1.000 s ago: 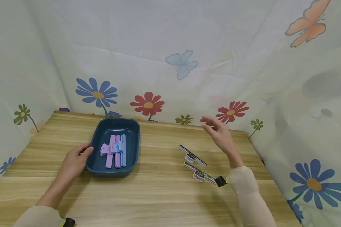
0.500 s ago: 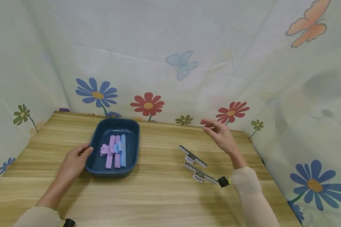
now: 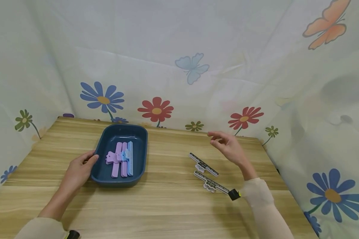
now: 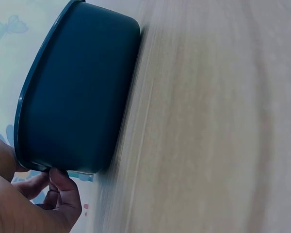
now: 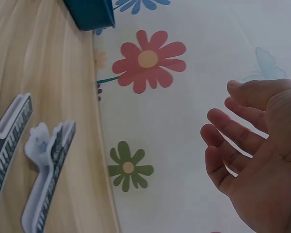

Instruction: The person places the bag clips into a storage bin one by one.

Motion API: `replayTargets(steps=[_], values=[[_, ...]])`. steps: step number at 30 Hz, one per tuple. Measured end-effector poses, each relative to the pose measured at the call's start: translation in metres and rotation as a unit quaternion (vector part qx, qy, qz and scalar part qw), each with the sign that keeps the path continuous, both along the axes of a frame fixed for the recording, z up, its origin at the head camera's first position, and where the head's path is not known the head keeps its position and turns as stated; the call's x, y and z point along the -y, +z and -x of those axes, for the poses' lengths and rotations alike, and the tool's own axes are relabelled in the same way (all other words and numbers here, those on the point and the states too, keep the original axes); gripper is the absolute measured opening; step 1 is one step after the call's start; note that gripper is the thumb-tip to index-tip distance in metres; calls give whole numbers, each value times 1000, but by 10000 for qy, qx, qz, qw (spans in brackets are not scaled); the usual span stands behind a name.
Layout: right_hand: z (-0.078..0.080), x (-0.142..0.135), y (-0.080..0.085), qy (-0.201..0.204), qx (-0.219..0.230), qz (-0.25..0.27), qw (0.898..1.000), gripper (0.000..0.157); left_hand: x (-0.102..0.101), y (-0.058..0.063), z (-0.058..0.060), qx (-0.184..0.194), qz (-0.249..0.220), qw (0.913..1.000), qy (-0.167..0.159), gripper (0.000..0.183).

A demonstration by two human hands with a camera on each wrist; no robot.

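Observation:
My left hand (image 3: 79, 169) grips the left rim of a dark blue plastic basin (image 3: 140, 152), thumb over the edge and the other fingers outside below it. Inside lie two purple long-bar clips (image 3: 115, 170) and a light blue clip (image 3: 130, 166), side by side and partly overlapping. To the right, my right hand (image 3: 228, 149) hovers over the table, holding nothing, its fingers loosely bent in the right wrist view. Nearest to it on the wood lies a black-and-white clip (image 3: 204, 165) with piano-key markings. A second such clip (image 3: 209, 181) is just in front, roughly parallel.
The wooden table (image 3: 164, 205) ends at the back against a white cloth (image 3: 131, 59) printed with flowers and butterflies. Similar cloth hangs along both sides. A black wrist camera (image 3: 234, 194) overlaps the right end of the front clip in the head view.
My right hand has lowered slightly and shifted a little left, closer to the black-and-white clips. The left hand, basin and clips stay as they were.

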State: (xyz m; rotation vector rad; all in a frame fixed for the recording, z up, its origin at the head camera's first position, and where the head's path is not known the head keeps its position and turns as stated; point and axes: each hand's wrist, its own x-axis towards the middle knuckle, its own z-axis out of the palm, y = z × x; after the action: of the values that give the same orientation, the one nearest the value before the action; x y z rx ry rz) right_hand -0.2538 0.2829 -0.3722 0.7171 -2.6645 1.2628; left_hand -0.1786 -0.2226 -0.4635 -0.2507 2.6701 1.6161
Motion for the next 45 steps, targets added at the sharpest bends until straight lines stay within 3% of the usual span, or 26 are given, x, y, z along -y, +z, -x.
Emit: replayTargets(steps=[18, 27, 37, 45], values=[[3, 1, -57, 318, 199, -359, 9987, 34, -1, 3, -1, 126, 22, 9999, 2, 68], [7, 1, -86, 500, 35, -423, 9978, 34, -2, 2, -1, -66, -12, 10000, 3, 67], [4, 3, -102, 639, 455, -614, 9950, 33, -2, 1, -1, -121, 7, 9999, 48, 68], [8, 3, -108, 762, 79, -857, 9934, 29, -3, 1, -1, -98, 7, 9999, 61, 68]])
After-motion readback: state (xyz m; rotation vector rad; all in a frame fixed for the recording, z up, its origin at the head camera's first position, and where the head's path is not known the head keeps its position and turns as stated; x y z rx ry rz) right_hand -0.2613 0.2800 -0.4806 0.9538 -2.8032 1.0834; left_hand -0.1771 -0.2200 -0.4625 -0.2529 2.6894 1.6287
